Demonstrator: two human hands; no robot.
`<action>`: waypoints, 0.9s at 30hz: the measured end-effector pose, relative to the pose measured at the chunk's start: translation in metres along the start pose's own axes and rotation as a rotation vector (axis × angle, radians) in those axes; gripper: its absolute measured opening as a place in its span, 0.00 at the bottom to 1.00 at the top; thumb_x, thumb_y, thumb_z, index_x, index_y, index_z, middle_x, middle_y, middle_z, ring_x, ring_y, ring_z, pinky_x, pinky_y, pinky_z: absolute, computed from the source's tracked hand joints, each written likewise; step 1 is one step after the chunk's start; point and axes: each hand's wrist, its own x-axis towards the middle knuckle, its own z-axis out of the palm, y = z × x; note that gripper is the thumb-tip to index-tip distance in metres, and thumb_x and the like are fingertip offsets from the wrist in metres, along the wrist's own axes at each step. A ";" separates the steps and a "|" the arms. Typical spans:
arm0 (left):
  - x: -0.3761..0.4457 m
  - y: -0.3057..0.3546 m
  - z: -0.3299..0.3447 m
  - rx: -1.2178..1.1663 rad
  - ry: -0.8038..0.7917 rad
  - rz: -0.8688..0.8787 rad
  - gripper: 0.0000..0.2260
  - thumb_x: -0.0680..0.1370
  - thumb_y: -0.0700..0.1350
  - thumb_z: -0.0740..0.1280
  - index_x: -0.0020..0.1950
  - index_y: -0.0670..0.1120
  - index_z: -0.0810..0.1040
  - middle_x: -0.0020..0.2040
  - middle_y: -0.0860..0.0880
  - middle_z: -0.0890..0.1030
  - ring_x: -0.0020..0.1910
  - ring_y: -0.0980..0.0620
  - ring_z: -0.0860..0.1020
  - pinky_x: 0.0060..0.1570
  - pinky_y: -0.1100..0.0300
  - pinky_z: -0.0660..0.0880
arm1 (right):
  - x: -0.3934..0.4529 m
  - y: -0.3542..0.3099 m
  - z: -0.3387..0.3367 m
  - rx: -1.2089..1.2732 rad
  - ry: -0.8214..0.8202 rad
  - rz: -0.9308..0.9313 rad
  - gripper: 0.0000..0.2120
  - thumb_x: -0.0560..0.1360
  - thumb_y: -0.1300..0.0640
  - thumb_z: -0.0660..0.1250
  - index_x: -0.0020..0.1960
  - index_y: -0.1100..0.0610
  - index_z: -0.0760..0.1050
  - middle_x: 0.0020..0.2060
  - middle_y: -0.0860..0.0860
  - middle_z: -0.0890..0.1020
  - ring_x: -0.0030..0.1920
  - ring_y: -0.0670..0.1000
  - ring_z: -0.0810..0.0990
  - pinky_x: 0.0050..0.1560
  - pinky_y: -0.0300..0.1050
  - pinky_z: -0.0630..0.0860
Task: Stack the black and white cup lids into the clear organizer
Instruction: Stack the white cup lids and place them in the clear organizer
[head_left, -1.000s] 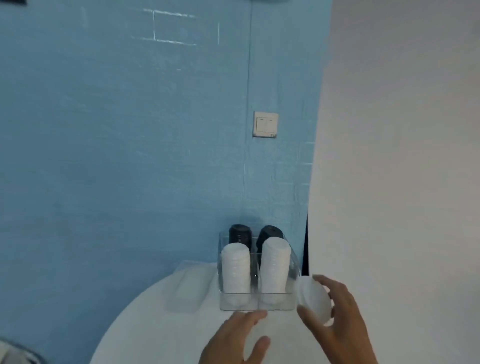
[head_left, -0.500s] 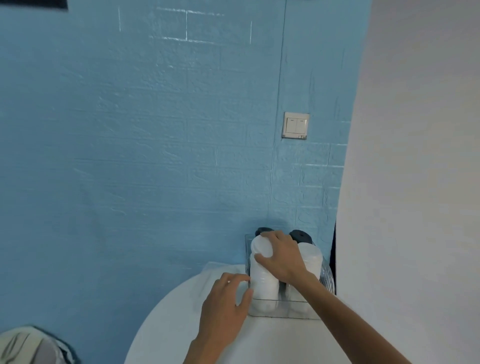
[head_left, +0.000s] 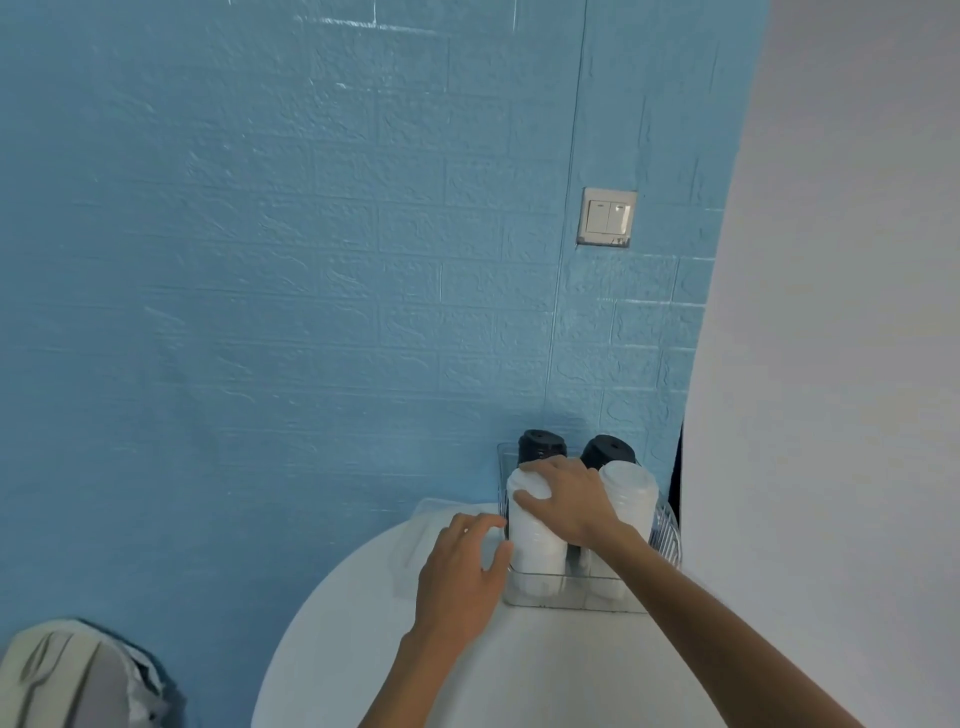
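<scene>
Right hand (head_left: 569, 501) curls over the top of the front-left white lid stack (head_left: 535, 540) in the clear organizer (head_left: 571, 597), apparently seating a lid, while the left hand (head_left: 462, 577), fingers relaxed, steadies the organizer's left wall against tipping.

I see the organizer (head_left: 545, 597) low right of centre on the tabletop (head_left: 363, 649), four lid stacks (head_left: 535, 545) inside, two behind two.
</scene>
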 end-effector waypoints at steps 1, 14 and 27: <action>0.001 0.000 0.001 0.001 -0.004 -0.002 0.12 0.83 0.58 0.62 0.65 0.60 0.75 0.65 0.59 0.74 0.61 0.57 0.75 0.57 0.56 0.77 | -0.002 0.002 0.003 0.004 -0.002 -0.007 0.25 0.79 0.37 0.60 0.74 0.44 0.70 0.73 0.49 0.72 0.70 0.55 0.70 0.69 0.52 0.64; 0.010 0.003 0.012 0.023 -0.009 0.000 0.13 0.83 0.58 0.62 0.66 0.60 0.74 0.67 0.58 0.74 0.63 0.57 0.74 0.58 0.57 0.77 | -0.020 0.012 0.029 0.062 0.013 -0.002 0.27 0.83 0.37 0.53 0.80 0.44 0.60 0.80 0.48 0.61 0.77 0.54 0.63 0.77 0.54 0.58; -0.002 -0.002 0.008 0.057 -0.048 -0.018 0.13 0.83 0.59 0.61 0.67 0.60 0.73 0.67 0.57 0.74 0.63 0.56 0.74 0.58 0.57 0.77 | -0.025 0.006 0.028 0.099 0.007 0.021 0.24 0.84 0.39 0.52 0.76 0.48 0.60 0.77 0.48 0.61 0.73 0.54 0.65 0.74 0.55 0.59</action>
